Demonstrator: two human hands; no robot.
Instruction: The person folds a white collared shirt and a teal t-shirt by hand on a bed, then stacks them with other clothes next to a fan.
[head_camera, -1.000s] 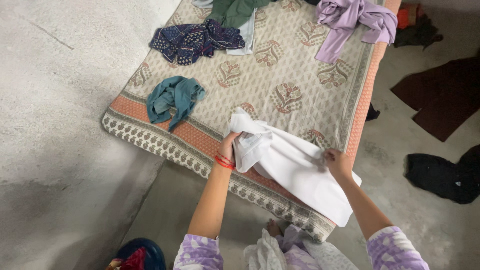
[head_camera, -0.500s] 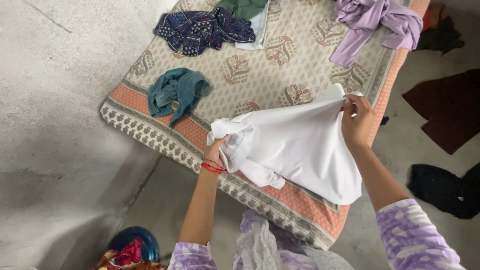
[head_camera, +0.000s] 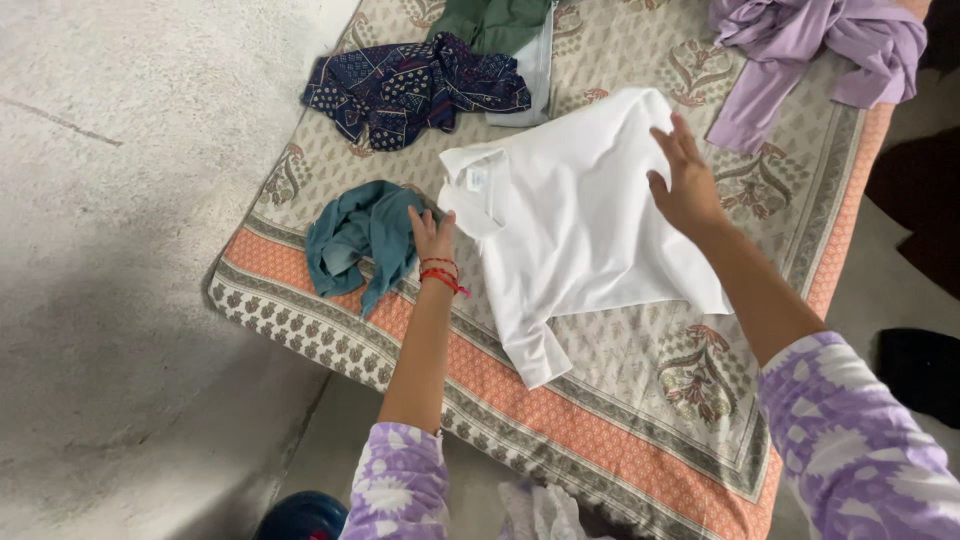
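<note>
I see one white collared cotton shirt (head_camera: 575, 220) mid-frame on one patterned mattress (head_camera: 640, 400); my left hand (head_camera: 432, 235) and right hand (head_camera: 685, 180) rest open, grasping nothing.

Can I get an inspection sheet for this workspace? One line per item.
Surface: printed mattress on a concrete floor.
Job's things: white shirt spread flat, collar toward the left hand.
Clutter: teal garment, navy patterned garment, green garment, lilac garment.
Hands: left hand at the collar edge; right hand open over the shirt, fingers spread.
Cables: nothing seen.
Surroundings: dark clothes on the floor.
</note>
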